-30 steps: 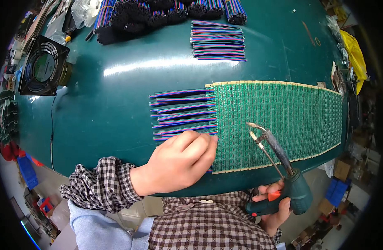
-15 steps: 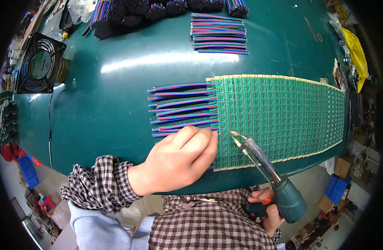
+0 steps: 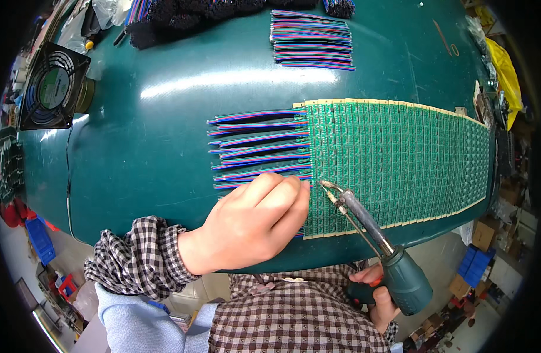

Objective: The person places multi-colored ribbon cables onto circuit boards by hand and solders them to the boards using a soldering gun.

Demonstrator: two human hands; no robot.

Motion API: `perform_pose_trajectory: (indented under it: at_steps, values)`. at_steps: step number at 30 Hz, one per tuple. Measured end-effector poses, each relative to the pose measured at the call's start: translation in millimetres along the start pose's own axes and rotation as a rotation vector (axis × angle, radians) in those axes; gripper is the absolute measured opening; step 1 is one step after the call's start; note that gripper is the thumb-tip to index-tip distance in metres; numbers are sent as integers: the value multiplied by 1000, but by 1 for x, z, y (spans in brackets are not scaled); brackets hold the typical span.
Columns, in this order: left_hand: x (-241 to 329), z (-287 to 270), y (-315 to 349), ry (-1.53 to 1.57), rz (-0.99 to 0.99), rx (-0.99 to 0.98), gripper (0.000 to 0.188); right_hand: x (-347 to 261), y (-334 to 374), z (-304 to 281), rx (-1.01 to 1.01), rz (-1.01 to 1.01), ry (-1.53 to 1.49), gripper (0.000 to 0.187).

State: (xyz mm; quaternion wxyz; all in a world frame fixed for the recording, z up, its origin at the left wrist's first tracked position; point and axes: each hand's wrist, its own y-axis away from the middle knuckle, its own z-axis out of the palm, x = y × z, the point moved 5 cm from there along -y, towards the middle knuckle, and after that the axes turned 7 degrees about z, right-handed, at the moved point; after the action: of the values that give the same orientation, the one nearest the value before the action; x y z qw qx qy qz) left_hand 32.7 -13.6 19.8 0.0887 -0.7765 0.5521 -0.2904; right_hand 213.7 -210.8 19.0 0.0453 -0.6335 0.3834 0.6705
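Observation:
My left hand point(image 3: 256, 220) is closed in a pinch over the left edge of a green circuit board panel point(image 3: 394, 159), at the end of a ribbon cable. The fingertips hide the grip itself. Several thin multicoloured ribbon cables point(image 3: 256, 140) lie in a row with their right ends along that board edge. My right hand point(image 3: 383, 307) is wrapped round the handle of a green soldering gun point(image 3: 407, 282) with a red trigger. Its metal barrel points up and left. The tip and a thin feed tube hang over the board, just right of my left fingertips.
A spare stack of ribbon cables point(image 3: 311, 41) lies farther back on the green table point(image 3: 147, 159). Dark bundles of cable point(image 3: 194, 15) line the far edge. A black fan point(image 3: 54, 88) stands at the left, its cord trailing forward. A yellow bag point(image 3: 504, 79) is at the right.
The soldering gun's tip has shifted slightly left over the board, nearer my left fingertips. My left hand keeps its pinch at the board edge. The whole view has shifted slightly.

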Motion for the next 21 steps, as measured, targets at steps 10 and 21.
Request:
perform_pose_trajectory:
  at_steps: [10, 21]
  values:
    - [1, 0, -2, -10, 5, 6, 38, 3, 0, 1, -16, -4, 11, 55]
    - [1, 1, -2, -6, 3, 12, 39, -4, -1, 8, 2, -28, 35, 54]
